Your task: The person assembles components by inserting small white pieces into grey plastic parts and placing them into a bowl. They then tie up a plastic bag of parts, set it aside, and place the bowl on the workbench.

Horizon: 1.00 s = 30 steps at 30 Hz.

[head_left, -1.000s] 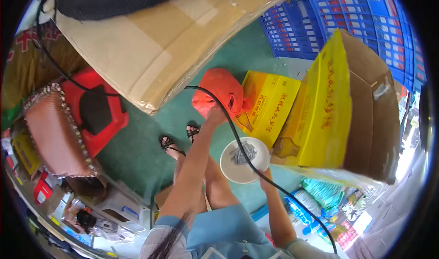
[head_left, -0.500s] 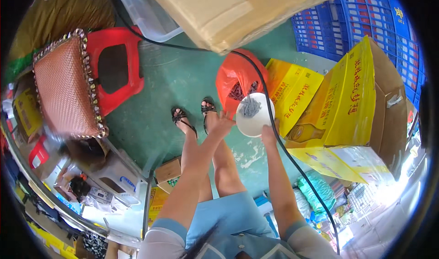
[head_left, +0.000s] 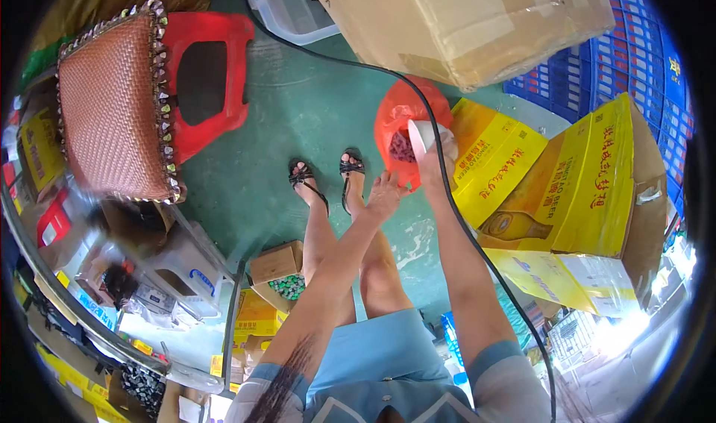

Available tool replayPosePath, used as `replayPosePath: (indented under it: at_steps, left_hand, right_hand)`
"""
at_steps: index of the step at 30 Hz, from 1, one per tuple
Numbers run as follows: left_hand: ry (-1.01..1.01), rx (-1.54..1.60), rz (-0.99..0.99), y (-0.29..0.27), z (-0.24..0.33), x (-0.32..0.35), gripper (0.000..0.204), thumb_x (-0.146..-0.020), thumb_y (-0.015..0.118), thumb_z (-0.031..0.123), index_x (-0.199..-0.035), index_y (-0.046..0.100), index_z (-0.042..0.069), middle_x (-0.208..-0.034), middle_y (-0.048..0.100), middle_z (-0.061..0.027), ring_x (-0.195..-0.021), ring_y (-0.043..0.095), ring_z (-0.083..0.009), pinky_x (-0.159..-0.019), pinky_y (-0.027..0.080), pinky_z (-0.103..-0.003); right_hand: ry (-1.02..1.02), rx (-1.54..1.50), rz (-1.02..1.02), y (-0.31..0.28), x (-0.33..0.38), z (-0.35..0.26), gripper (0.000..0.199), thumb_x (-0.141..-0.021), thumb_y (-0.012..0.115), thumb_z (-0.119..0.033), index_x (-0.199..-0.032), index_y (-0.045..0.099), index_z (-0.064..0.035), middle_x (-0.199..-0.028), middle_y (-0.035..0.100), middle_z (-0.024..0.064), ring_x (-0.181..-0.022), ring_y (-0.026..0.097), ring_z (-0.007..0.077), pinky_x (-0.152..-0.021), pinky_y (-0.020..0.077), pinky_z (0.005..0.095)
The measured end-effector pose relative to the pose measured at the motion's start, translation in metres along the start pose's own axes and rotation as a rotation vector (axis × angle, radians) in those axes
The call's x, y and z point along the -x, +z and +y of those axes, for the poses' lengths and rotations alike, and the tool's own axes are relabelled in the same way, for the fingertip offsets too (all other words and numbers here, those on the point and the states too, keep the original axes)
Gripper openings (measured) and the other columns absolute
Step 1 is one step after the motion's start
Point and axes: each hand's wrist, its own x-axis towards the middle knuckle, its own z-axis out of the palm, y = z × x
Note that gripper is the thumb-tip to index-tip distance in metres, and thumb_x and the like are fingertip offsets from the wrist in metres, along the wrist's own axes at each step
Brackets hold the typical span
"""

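Note:
A red plastic bag (head_left: 403, 107) stands on the floor in front of me, its mouth open on a heap of small dark reddish pieces (head_left: 401, 145). My left hand (head_left: 384, 193) is at the bag's near edge, its fingers closed on the plastic. In my right hand (head_left: 435, 163) is a white bowl (head_left: 423, 135), tipped steeply on its side over the bag's mouth. The bowl's inside is mostly turned out of sight, so I cannot tell what is left in it. A black cable crosses in front of the right hand.
Yellow cardboard boxes (head_left: 567, 192) lie to the right, with blue crates (head_left: 634, 57) behind. A large taped carton (head_left: 477, 27) juts in at the top. On the left are a red stool (head_left: 237, 72) and a woven cushion (head_left: 115, 117). The black cable (head_left: 477, 248) hangs across the view.
The right hand has brought the bowl over the bag and tipped it; the grey pieces seen in it before are out of sight. The left hand stays at the bag's edge.

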Motion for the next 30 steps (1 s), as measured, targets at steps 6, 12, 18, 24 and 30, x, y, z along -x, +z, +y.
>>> replayPosePath:
  at_steps: [6,12,18,24,30]
  left_hand:
    - [-0.045,0.039,-0.042,-0.016,0.003,0.01,0.021,-0.072,0.049,0.012,-0.086,0.064,0.017,-0.1,0.043,-0.0106,-0.101,0.04,-0.028,-0.081,0.039,-0.038]
    - [-0.045,0.225,0.086,0.011,0.011,-0.011,0.022,-0.071,0.051,0.012,-0.088,0.063,0.014,-0.096,0.046,-0.0111,-0.098,0.043,-0.0303,-0.079,0.041,-0.038]
    - [-0.032,0.5,0.234,-0.022,0.034,0.014,0.026,-0.073,0.054,0.016,-0.098,0.058,0.008,-0.104,0.049,-0.0138,-0.099,0.044,-0.0332,-0.078,0.042,-0.041]
    - [-0.686,0.783,0.475,-0.086,0.023,0.142,0.034,-0.075,0.059,0.026,-0.099,0.055,0.002,-0.098,0.054,-0.0199,-0.092,0.053,-0.0314,-0.079,0.042,-0.037]
    - [-0.845,1.003,0.906,-0.203,0.073,0.341,0.031,-0.079,0.056,0.017,-0.103,0.052,-0.001,-0.087,0.059,-0.0111,-0.075,0.057,-0.0186,-0.068,0.046,-0.028]
  right_hand:
    - [-0.169,0.251,0.179,-0.016,-0.003,-0.011,0.061,-0.07,0.051,-0.008,-0.125,0.026,-0.0041,-0.118,0.037,0.0248,-0.085,0.055,0.0359,-0.07,0.0473,0.0402]
    - [0.454,0.014,-0.031,-0.123,-0.038,0.007,0.068,-0.068,0.05,-0.008,-0.128,0.019,-0.0049,-0.122,0.031,0.0271,-0.088,0.052,0.0416,-0.074,0.0441,0.045]
    - [0.536,-0.55,-0.085,-0.097,0.031,0.033,0.063,-0.063,0.047,-0.007,-0.124,0.031,-0.0054,-0.113,0.044,0.0237,-0.1,0.045,0.0419,-0.087,0.0368,0.0409]
    - [0.317,-1.059,-0.435,-0.112,0.127,-0.019,0.048,-0.061,0.043,0.0,-0.109,0.047,-0.0023,-0.084,0.059,0.0155,-0.058,0.06,0.027,-0.034,0.0474,0.0335]
    - [-0.197,-1.082,-0.973,-0.204,0.144,-0.145,0.035,-0.064,0.053,-0.007,-0.097,0.054,0.004,-0.075,0.06,0.0114,-0.06,0.058,0.0204,-0.044,0.0479,0.0308]
